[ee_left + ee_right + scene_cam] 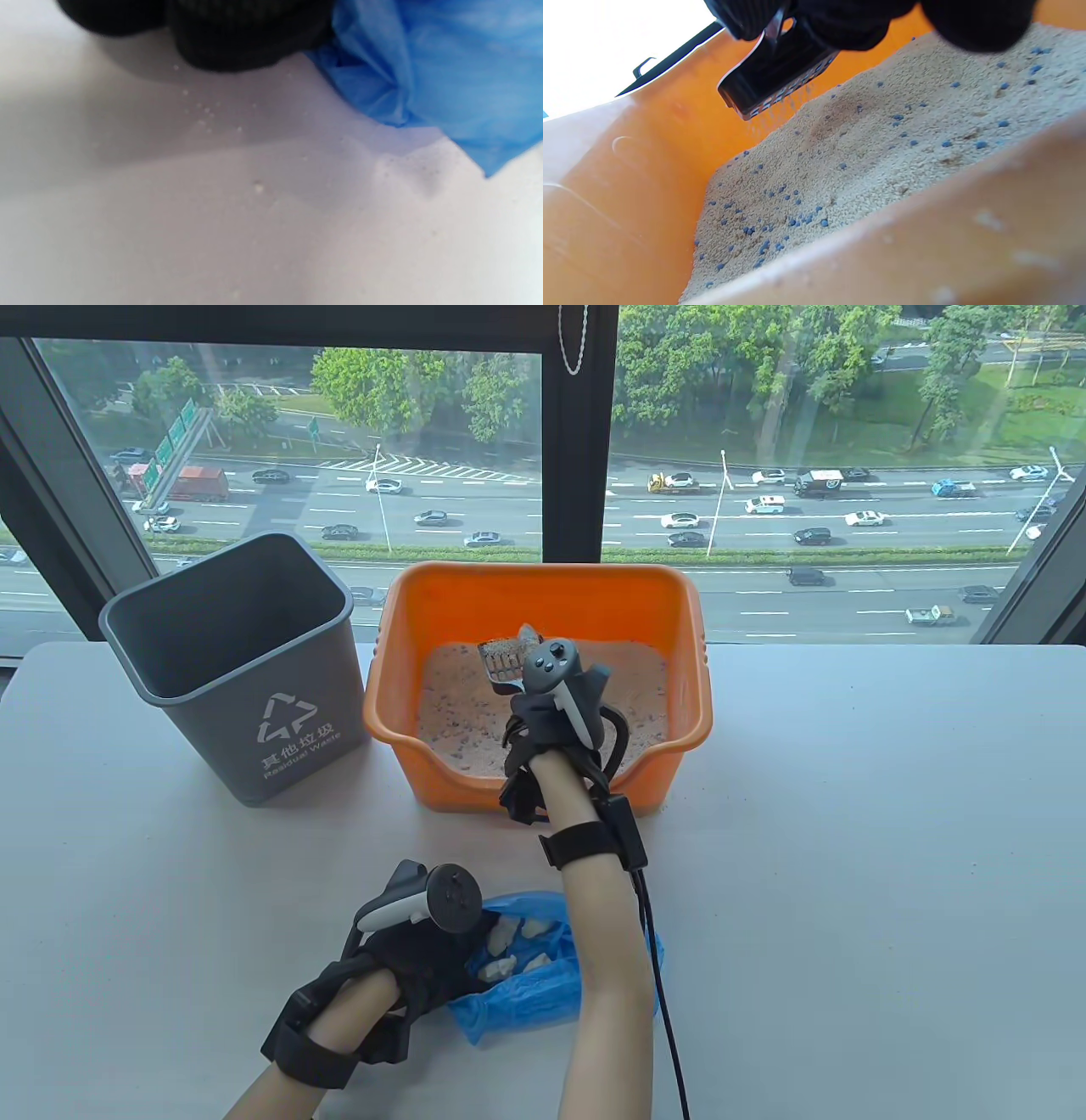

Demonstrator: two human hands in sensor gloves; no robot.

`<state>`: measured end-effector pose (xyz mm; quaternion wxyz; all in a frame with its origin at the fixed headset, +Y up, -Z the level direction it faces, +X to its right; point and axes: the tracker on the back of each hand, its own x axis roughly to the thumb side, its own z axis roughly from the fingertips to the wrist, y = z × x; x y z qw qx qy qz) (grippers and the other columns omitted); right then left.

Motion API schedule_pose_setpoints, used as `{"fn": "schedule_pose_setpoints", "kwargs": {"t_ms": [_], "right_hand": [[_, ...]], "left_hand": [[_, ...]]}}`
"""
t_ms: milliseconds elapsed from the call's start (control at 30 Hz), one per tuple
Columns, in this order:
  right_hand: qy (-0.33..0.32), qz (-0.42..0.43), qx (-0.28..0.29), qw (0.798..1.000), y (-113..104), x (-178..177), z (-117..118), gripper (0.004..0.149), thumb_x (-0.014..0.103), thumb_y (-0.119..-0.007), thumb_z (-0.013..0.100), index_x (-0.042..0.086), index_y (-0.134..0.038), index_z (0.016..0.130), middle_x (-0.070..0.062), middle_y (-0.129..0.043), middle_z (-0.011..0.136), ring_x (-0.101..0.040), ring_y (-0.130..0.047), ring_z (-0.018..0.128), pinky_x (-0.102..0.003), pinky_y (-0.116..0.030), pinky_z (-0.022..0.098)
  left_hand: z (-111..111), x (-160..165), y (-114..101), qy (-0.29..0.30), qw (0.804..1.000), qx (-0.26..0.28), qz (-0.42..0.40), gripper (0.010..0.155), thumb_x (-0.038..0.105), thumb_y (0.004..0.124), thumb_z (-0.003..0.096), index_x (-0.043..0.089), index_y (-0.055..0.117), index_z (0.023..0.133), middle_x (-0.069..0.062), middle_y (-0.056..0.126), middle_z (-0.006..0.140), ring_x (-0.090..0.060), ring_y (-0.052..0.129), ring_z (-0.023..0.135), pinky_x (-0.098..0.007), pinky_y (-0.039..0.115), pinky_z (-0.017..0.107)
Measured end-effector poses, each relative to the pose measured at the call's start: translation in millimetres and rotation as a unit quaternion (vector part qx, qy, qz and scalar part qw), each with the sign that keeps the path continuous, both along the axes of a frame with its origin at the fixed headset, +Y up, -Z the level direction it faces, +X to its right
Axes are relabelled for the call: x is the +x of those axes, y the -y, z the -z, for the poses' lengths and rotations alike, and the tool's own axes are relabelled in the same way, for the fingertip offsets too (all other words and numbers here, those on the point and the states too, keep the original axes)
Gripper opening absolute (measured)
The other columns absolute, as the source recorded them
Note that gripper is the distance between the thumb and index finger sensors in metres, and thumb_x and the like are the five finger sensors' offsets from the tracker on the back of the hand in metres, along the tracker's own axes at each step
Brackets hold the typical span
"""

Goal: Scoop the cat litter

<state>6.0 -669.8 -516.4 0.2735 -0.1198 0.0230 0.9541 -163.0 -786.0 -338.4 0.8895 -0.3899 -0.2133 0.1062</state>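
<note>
An orange litter box [543, 589] stands at the table's middle, filled with beige litter [458, 712] dotted with blue grains. My right hand [551, 721] grips a slotted scoop [505, 660] and holds it above the litter; in the right wrist view the scoop [772, 76] hangs over the litter [882, 140] and fine grains fall through its slots. My left hand [407, 959] rests on the table at the edge of a blue plastic bag [543, 984] that holds several white clumps [509, 950]. In the left wrist view my gloved fingers [237, 38] lie next to the bag [445, 76].
A grey waste bin [246, 670] with a recycling mark stands left of the litter box. A black cable [666, 1018] runs from my right wrist to the front edge. Stray litter grains [203, 118] lie on the white table [848, 857]. A window is behind.
</note>
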Motion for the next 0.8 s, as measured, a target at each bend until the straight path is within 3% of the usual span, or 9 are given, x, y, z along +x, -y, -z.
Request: {"fn": "schedule_pose_setpoints", "kwargs": {"t_ms": [133,233,300,400,500,567,667,767,800], "right_hand": [[-0.024,-0.011,0.019,0.999,1,10,-13,0.063,0.036,-0.07,0.045,0.003,-0.05,0.095,-0.016,-0.077,0.066,-0.001,-0.08,0.019,-0.027,-0.077,0.015],[-0.006,-0.01,0.051,0.999,-1,15,-21,0.063,0.034,-0.071,0.044,0.002,-0.052,0.094,-0.017,-0.078,0.064,-0.003,-0.081,0.018,-0.028,-0.077,0.013],[-0.031,-0.013,0.003,0.999,-2,17,-25,0.063,0.036,-0.069,0.045,0.003,-0.05,0.095,-0.016,-0.076,0.066,-0.001,-0.08,0.02,-0.027,-0.077,0.015],[0.008,-0.005,0.068,0.998,-6,20,-33,0.063,0.034,-0.072,0.044,0.002,-0.052,0.094,-0.017,-0.078,0.064,-0.002,-0.081,0.018,-0.028,-0.078,0.014],[-0.031,-0.012,0.01,0.999,-8,22,-37,0.063,0.036,-0.069,0.045,0.003,-0.05,0.095,-0.016,-0.076,0.066,0.0,-0.081,0.02,-0.026,-0.079,0.016],[0.008,-0.005,0.069,0.998,-9,23,-41,0.063,0.034,-0.071,0.044,0.002,-0.052,0.095,-0.017,-0.078,0.065,-0.002,-0.081,0.019,-0.028,-0.078,0.014],[-0.031,-0.001,0.031,0.999,-10,24,-41,0.063,0.035,-0.07,0.044,0.003,-0.052,0.095,-0.016,-0.078,0.065,0.0,-0.081,0.019,-0.026,-0.079,0.015],[0.014,0.02,0.082,0.996,-12,25,-45,0.062,0.033,-0.072,0.043,0.002,-0.054,0.094,-0.018,-0.079,0.063,-0.003,-0.082,0.017,-0.029,-0.078,0.013],[-0.003,0.001,0.06,0.998,-12,26,-44,0.062,0.034,-0.071,0.043,0.002,-0.054,0.094,-0.017,-0.079,0.063,-0.002,-0.082,0.018,-0.028,-0.078,0.013]], "left_hand": [[0,0,0,0.0,1.0,0.002,0.002,0.094,0.049,0.079,0.0497,0.032,0.002,0.1,0.009,0.085,0.051,-0.006,0.094,0.023,-0.032,0.083,0.03],[0,0,0,0.0,1.0,0.002,0.001,0.094,0.049,0.079,0.0496,0.032,0.002,0.1,0.009,0.085,0.051,-0.006,0.094,0.022,-0.032,0.083,0.03],[0,0,0,0.0,1.0,0.004,0.0,0.094,0.049,0.079,0.0496,0.032,0.002,0.1,0.009,0.085,0.051,-0.006,0.094,0.022,-0.032,0.083,0.03],[0,0,0,0.001,1.0,0.005,0.0,0.094,0.049,0.079,0.0496,0.032,0.002,0.101,0.009,0.085,0.051,-0.006,0.094,0.022,-0.032,0.083,0.03],[0,0,0,0.001,1.0,0.006,0.001,0.094,0.049,0.079,0.0495,0.032,0.002,0.101,0.008,0.085,0.051,-0.006,0.094,0.022,-0.032,0.083,0.03],[-1,0,0,0.001,1.0,0.008,0.002,0.094,0.049,0.079,0.0495,0.032,0.002,0.101,0.009,0.085,0.051,-0.006,0.094,0.023,-0.032,0.083,0.03],[-1,0,0,0.001,1.0,0.01,0.003,0.094,0.049,0.079,0.0495,0.032,0.002,0.101,0.009,0.085,0.051,-0.006,0.094,0.023,-0.032,0.083,0.03],[-1,0,0,0.0,1.0,0.01,0.003,0.093,0.049,0.079,0.0495,0.032,0.003,0.101,0.009,0.085,0.051,-0.006,0.094,0.023,-0.032,0.083,0.03],[-1,0,0,0.0,1.0,0.01,0.003,0.094,0.049,0.079,0.0496,0.032,0.002,0.101,0.009,0.085,0.051,-0.006,0.094,0.023,-0.032,0.083,0.03]]}}
